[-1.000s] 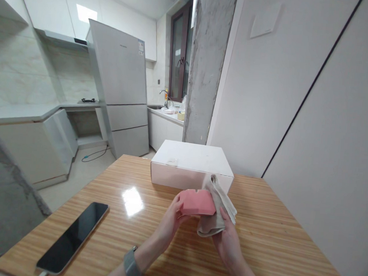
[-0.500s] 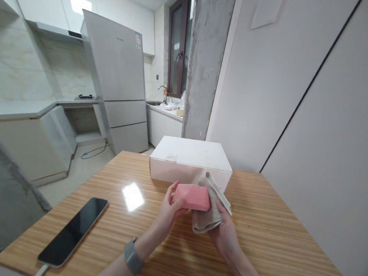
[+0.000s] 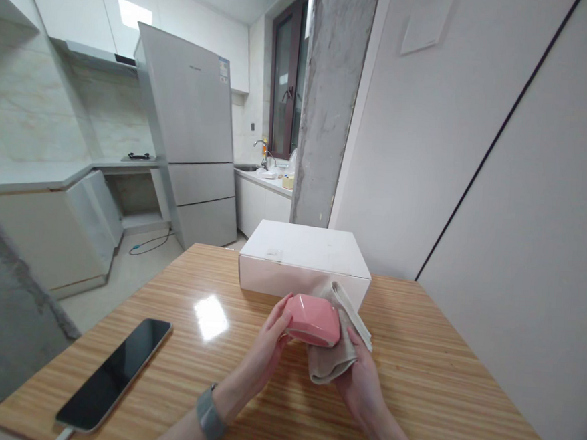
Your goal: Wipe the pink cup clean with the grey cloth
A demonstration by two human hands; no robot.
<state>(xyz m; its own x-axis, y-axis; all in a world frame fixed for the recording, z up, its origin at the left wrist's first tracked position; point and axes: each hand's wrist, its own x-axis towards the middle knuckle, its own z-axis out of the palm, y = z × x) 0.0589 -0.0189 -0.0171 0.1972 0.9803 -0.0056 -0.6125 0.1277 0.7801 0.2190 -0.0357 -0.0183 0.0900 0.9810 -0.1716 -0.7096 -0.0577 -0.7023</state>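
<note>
A glossy pink dish (image 3: 312, 320) with angular sides is held above the table, tilted so that its outer side shows; its inside is hidden. My left hand (image 3: 274, 330) grips its left end, thumb in front and fingers at the edge. Against the dish's right end lies a folded grey-beige cloth (image 3: 337, 357). Wrapped round that cloth from the right is my right hand (image 3: 362, 373), closed on it, with some fingers hidden underneath.
Just behind my hands stands a white box (image 3: 304, 247) on the wooden table (image 3: 442, 391). A black-screened phone (image 3: 116, 375) with a white cable lies at the left. A fridge (image 3: 187, 119) and a grey pillar (image 3: 326, 108) are beyond.
The pink dish has turned in my left hand, so more of its glossy faceted side shows. Both hands and the cloth sit slightly lower in view.
</note>
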